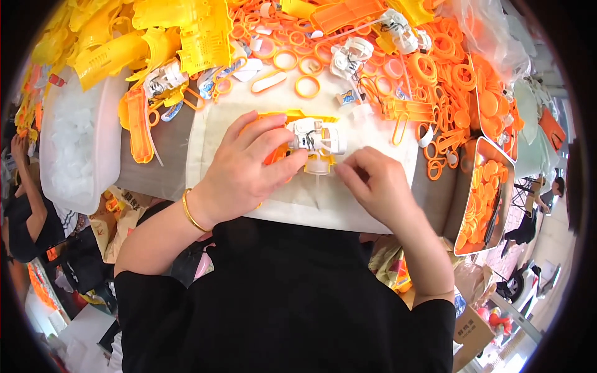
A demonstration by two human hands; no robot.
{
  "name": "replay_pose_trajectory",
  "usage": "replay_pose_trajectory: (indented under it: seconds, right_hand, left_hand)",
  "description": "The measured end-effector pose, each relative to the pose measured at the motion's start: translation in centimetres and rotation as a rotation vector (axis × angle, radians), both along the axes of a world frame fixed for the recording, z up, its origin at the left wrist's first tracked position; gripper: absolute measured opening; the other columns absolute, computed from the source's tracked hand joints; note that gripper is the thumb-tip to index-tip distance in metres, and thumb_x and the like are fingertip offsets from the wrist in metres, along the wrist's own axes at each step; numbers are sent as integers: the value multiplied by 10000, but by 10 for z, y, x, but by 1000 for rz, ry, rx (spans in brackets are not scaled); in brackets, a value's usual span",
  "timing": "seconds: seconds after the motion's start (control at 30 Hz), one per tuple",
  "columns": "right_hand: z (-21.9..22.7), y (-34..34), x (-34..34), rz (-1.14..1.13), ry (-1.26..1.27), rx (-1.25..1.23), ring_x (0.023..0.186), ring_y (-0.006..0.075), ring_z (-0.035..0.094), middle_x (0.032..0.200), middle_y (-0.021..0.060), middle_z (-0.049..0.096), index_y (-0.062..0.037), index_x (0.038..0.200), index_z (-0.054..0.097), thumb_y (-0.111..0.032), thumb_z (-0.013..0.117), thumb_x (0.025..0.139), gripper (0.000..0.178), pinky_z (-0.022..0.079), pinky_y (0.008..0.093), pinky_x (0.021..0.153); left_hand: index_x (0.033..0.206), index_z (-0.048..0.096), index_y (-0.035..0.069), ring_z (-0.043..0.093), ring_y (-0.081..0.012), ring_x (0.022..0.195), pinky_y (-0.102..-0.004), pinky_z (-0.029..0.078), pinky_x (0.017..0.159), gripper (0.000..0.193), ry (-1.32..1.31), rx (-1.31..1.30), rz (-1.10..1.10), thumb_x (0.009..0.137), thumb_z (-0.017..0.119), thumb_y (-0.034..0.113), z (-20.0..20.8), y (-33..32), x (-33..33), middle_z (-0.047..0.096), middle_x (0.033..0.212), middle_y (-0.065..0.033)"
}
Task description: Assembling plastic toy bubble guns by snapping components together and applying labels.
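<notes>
My left hand lies over a yellow-orange plastic shell, its fingers and thumb closed around the left part. Seated in that shell is a white plastic mechanism with dark wires, its right end sticking out past the edge. Below it, a clear round piece shows at the shell's lower side. Just right of this piece is my right hand, thumb and fingers pinched together; whatever they grip, if anything, is too small to make out. Part of the shell is hidden behind my left hand.
A pale mat covers the work surface. Yellow shells and orange rings pile up at the far side. A clear bin of translucent parts stands left, a tray of orange discs right. Another person's arm shows far left.
</notes>
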State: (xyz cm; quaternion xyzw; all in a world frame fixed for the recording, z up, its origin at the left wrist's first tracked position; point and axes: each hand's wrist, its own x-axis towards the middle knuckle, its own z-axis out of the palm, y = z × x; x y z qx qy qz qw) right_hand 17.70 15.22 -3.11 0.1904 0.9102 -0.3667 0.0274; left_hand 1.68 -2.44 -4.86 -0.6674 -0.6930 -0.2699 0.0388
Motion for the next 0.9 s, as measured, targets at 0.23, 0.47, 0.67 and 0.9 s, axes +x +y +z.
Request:
replay_pose_trajectory:
  seconds: [0.23,0.47,0.67,0.9]
  right_hand:
    - [-1,-28,3,-133,-6,-402,543,31,465,587,-14,566,37,816,656,-147,655,838,185,390,213,494]
    - [5,-36,-2,-93,-63,-373,559,52,502,608,20,589,1,829,671,-135,677,810,138,420,224,520]
    - [11,5,9,-185,124,-99,657,99,586,677,34,612,4,886,650,-140,654,834,153,474,241,630]
    - [28,42,-111,-145,444,69,688,149,585,749,68,602,-24,895,635,-179,613,852,163,451,286,606]
  left_hand:
    - [993,637,155,487,-276,1130,-475,358,991,371,-20,-33,13,638,727,95,0,0,1,519,1078,-59]
    - [972,639,169,478,-278,1124,-489,333,989,302,-53,-9,29,678,694,130,-1,0,3,515,1064,-67]
    - [935,637,170,458,-285,1120,-493,308,990,232,-35,34,44,703,642,168,-7,3,5,508,1054,-85]
    - [965,641,180,424,-296,1134,-513,304,989,318,-24,13,47,656,704,150,-5,11,7,494,1084,-87]
